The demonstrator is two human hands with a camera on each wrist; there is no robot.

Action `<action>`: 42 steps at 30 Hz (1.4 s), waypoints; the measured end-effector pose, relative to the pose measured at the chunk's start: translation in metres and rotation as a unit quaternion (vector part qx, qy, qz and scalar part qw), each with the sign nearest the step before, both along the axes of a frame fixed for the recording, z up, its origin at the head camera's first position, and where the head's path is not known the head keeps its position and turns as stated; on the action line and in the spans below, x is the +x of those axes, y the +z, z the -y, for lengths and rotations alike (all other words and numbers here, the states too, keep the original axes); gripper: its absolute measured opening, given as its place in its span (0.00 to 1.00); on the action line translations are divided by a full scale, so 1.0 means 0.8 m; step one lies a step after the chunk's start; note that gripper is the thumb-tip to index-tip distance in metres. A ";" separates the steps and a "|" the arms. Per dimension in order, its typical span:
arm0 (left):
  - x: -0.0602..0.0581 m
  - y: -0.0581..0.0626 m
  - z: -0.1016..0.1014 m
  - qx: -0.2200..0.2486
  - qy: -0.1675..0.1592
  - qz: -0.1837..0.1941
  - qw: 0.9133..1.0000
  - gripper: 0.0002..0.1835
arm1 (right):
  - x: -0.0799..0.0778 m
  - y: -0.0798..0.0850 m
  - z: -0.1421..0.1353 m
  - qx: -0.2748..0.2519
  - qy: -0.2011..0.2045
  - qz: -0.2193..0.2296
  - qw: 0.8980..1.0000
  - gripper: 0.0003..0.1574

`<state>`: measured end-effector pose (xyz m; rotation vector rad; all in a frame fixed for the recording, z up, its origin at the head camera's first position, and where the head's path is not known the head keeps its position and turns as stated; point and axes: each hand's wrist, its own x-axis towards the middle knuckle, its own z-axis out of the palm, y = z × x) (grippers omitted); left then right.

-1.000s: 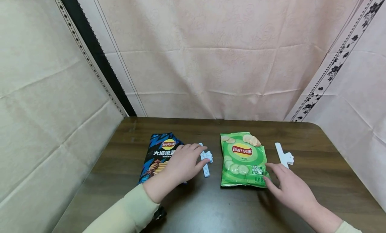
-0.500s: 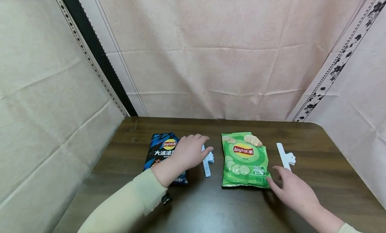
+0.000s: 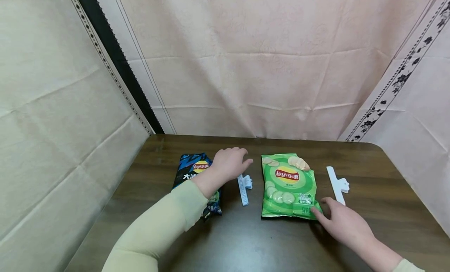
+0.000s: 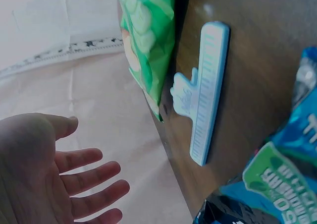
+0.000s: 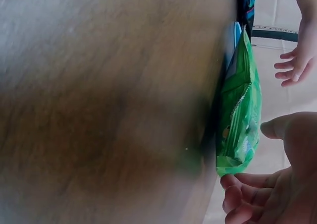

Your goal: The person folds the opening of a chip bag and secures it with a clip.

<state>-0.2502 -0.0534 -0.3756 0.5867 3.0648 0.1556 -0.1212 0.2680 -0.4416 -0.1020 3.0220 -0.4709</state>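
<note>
My left hand hovers over the table between two chip bags, its fingers spread and holding nothing in the left wrist view. Beneath its forearm lies a blue-black Lay's chip bag, partly covered by the sleeve. Just below the hand is a pale blue bag clip lying flat. My right hand is at the lower right corner of a green Lay's chip bag, thumb and fingers apart around that corner. A white bag clip lies beyond the right hand, its near end overlapped by the fingers.
Everything lies on a dark wooden table. Pale cloth hangs behind the far edge and along both sides. A black strip shows at the back left.
My left hand has moved away from the blue-black bag, forward and to the right. The right hand stays by the green bag's corner. The head view has shifted slightly left.
</note>
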 end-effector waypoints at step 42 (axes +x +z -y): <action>-0.104 -0.068 -0.096 0.046 0.092 0.169 0.980 0.29 | -0.013 -0.010 0.002 0.024 0.013 0.054 0.998 0.34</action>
